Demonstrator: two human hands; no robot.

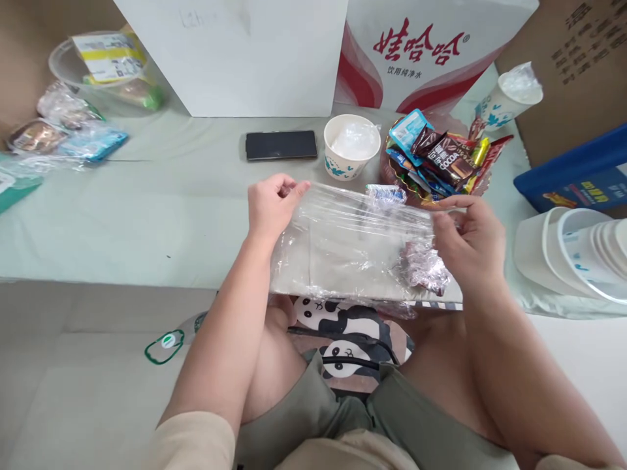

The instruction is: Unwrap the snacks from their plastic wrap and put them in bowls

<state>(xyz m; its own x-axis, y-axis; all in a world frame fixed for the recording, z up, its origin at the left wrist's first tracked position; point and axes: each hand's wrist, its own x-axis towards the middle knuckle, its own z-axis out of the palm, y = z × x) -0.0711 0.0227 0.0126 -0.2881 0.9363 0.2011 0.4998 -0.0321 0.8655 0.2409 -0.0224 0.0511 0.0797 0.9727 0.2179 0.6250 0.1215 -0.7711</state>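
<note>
Plastic (337, 251), thin and see-through, is pulled wide in the middle of the frame, by the near edge of the table (196, 238). The left hand (270, 207) has its grip pinched on the top left corner. The right hand (467, 238) has its grip pinched on the top right side. A crumpled shiny wrapper (425, 267) is near the right hand. Up above the plastic are a black phone (281, 145), a paper cup (340, 162) and, at the upper right, a bowl (390, 173) full of snacks (448, 160).
</note>
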